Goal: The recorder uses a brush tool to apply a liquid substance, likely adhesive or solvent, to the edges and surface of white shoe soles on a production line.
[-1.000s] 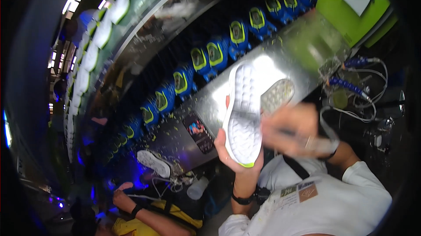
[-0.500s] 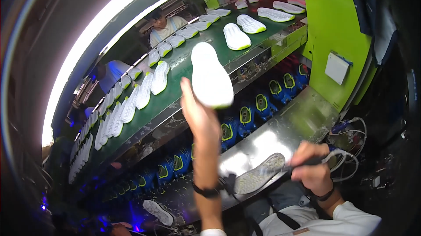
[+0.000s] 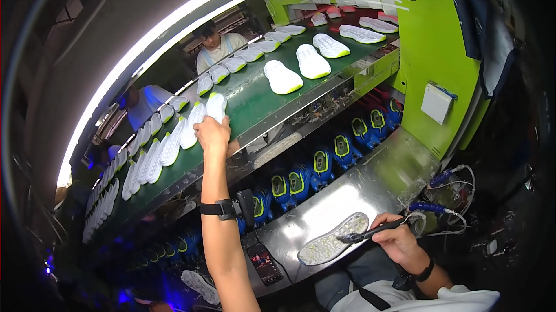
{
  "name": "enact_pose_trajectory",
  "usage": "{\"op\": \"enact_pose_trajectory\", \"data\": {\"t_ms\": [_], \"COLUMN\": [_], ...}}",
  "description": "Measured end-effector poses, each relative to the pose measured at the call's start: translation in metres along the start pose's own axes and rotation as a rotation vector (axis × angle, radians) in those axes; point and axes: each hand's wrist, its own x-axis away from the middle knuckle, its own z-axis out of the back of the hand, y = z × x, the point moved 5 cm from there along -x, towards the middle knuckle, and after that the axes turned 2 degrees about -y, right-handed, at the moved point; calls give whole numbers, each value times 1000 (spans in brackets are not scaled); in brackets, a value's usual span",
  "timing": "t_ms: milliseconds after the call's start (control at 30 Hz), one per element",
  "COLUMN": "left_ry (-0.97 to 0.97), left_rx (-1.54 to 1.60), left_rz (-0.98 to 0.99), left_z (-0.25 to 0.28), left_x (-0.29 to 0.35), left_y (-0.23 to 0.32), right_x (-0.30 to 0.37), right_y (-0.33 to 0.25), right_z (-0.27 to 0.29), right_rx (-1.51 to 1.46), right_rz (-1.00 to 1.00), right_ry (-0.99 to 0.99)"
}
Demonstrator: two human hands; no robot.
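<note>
My left hand (image 3: 213, 133) reaches over the green conveyor belt (image 3: 246, 103), its fingers closed around the near end of a white shoe sole (image 3: 216, 103) with a lime-yellow tip. Close to its left lies a row of similar soles (image 3: 171, 144), set slantwise. To its right on the belt rests a white sole (image 3: 282, 77) with a lime edge. Lower down, my right hand (image 3: 397, 239) grips a black-handled brush (image 3: 370, 232). The brush's dark head touches the upper face of a grey-white sole (image 3: 324, 249) lying on the metal bench, near my lap.
Below the belt stands a row of blue shoe-shaped pieces with lime rims (image 3: 321, 162). A phone (image 3: 264, 264) lies on the metal bench (image 3: 347, 193). Blue-ended cables (image 3: 431, 208) hang at the right, below a green panel (image 3: 423, 80). Across the belt is another person (image 3: 217, 45).
My left hand has put the raised white sole on the belt, moved left and closed on another sole. My right hand has brought the brush left and down, farther over the bench sole.
</note>
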Motion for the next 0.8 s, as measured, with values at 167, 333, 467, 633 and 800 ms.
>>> {"op": "enact_pose_trajectory", "data": {"t_ms": [167, 333, 467, 633, 800], "left_ry": [277, -440, -1094, -870, -839], "left_rx": [266, 717, 1972, 1888, 1966], "left_rz": [-194, -166, 983, 841, 781], "left_z": [31, -26, -102, -88, -83], "left_x": [127, 317, 463, 504, 520], "left_y": [11, -56, -82, -96, -95], "right_x": [3, 4, -1, -6, -15], "right_y": [-4, 2, 21, 40, 76], "right_z": [19, 14, 5, -29, -87], "right_rx": [-21, 168, 331, 889, 1107], "right_rz": [18, 100, 55, 237, 457], "right_ry": [71, -5, 72, -256, -469]}}
